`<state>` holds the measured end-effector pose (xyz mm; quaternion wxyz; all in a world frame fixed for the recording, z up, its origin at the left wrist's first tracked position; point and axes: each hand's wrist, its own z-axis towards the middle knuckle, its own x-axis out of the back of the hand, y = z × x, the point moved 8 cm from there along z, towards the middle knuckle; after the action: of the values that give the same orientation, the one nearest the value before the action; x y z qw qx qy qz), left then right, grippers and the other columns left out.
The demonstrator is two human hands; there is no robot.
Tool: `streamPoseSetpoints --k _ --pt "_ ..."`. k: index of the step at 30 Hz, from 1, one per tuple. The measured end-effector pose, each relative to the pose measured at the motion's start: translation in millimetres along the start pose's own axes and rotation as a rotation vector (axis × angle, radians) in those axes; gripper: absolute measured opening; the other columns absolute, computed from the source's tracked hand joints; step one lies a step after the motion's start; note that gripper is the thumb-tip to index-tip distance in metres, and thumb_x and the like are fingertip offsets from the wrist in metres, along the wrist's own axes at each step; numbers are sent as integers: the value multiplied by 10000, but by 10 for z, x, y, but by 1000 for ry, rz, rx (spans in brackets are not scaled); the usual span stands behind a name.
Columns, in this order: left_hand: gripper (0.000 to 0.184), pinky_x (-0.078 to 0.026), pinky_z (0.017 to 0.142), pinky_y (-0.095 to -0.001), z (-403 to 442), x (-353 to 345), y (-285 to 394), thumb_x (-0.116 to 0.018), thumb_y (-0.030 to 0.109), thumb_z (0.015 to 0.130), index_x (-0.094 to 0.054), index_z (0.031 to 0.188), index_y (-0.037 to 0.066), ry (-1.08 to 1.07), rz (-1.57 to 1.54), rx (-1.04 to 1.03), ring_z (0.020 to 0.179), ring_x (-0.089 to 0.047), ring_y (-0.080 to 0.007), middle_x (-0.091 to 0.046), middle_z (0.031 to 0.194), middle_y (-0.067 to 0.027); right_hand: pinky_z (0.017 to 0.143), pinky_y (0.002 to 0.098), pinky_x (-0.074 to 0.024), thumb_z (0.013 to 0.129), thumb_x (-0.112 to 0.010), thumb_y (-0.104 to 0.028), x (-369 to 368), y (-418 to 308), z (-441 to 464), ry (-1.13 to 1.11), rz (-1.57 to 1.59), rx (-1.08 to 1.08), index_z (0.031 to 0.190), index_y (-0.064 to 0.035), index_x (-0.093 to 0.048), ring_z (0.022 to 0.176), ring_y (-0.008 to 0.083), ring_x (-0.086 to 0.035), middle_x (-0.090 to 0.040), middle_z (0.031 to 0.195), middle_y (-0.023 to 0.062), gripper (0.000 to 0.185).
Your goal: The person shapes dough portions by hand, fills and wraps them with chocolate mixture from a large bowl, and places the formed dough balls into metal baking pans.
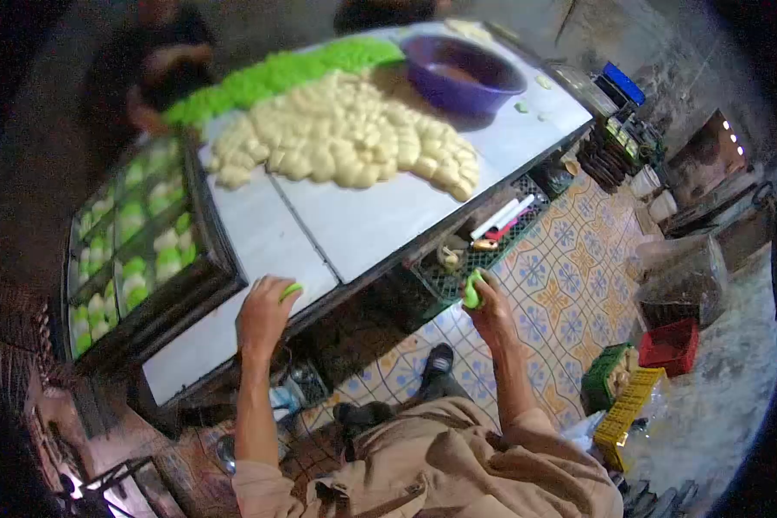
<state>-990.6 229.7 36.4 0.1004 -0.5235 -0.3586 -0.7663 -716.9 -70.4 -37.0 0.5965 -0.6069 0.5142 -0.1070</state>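
Observation:
My left hand (266, 309) is over the near edge of the white table (319, 216), its fingers closed on a small piece of bright green dough (292, 291). Off the table's edge, above the tiled floor, my right hand (492, 312) grips another green dough piece (472, 290) that sticks up past the fingers. A wide pile of pale dough balls (345, 134) covers the table's middle. Behind it runs a long band of green dough pieces (285, 73). Left of my left hand, a dark divided tray (220, 233) holds green and pale dough pieces.
A purple basin (466, 73) stands at the table's far right. Under the near edge, a crate (423, 274) holds white rolls and other items. Yellow (626, 410), green (602, 377) and red crates (669, 345) sit on the right. A blurred person (160, 69) is beyond the table.

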Motion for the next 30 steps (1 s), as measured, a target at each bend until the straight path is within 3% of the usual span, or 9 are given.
streamPoseSetpoints --k 6,9,11,12,14,15,17,23,30 --pt "227 -498 718 -319 31 13 33 -701 200 869 -699 997 12 382 -220 400 812 -650 -192 -691 928 -91 726 299 -460 956 -575 -305 1873 -483 525 129 -160 61 1234 -91 -543 879 149 -588 -619 1018 53 353" --pt "226 -509 673 -285 84 -143 601 -720 173 868 -697 1017 5 498 -461 597 795 -606 -93 -682 904 -56 813 353 -438 953 -580 -411 2821 -803 745 110 108 8 1221 -101 -559 933 184 -586 -622 1070 61 410" --pt "231 -515 674 -269 263 -376 1249 -728 159 863 -696 1031 4 601 -589 552 789 -597 -74 -683 901 -52 1060 438 -350 969 -546 -424 3409 -1076 735 272 -47 -55 1392 -45 -441 1242 264 -484 -520 1344 121 577" --pt "232 -519 683 -269 444 -590 1604 -731 156 860 -697 1040 13 549 -642 556 789 -609 -81 -688 905 -55 1128 462 -266 966 -556 -414 4409 -863 1032 -29 -544 106 1459 -25 -357 1357 303 -378 -431 1448 139 658" --pt "244 -525 725 -281 841 -1094 2137 -739 176 852 -702 1052 42 454 -532 374 829 -648 -121 -701 946 -66 1098 449 -303 960 -582 -373 4109 -1484 830 212 -100 -100 1460 -61 -355 1362 301 -376 -427 1446 145 631" --pt "261 -518 779 -293 1068 -1222 2655 -744 206 845 -705 1056 58 223 -657 602 888 -658 -159 -698 992 -78 1087 451 -317 958 -581 -384 4285 -1582 893 263 -114 -94 1464 -72 -346 1349 299 -389 -453 1413 147 639" --pt "321 -509 810 -302 1581 -1597 3251 -751 233 835 -686 1086 44 267 -641 232 893 -652 -176 -681 1016 -115 1051 451 -351 953 -582 -403 4761 -1725 1021 278 -211 -65 1462 -83 -339 1292 294 -437 -497 1347 148 648" --pt "448 -500 803 -352 2762 -2525 4743 -691 228 871 -573 1275 76 130 -761 4 909 -645 -240 -657 984 -138 902 413 -427 941 -596 -433 5482 -1944 1404 272 -82 -167 1364 -66 -435 1009 234 -577 -571 1186 102 583" --pt "253 -501 845 -372 3996 -3465 5887 -632 247 912 -710 1062 58 169 -743 -247 991 -630 -296 -632 1122 -155 852 395 -444 940 -564 -520 5614 -2725 1963 454 -32 50 1197 -91 -561 961 226 -600 -639 1052 52 500"
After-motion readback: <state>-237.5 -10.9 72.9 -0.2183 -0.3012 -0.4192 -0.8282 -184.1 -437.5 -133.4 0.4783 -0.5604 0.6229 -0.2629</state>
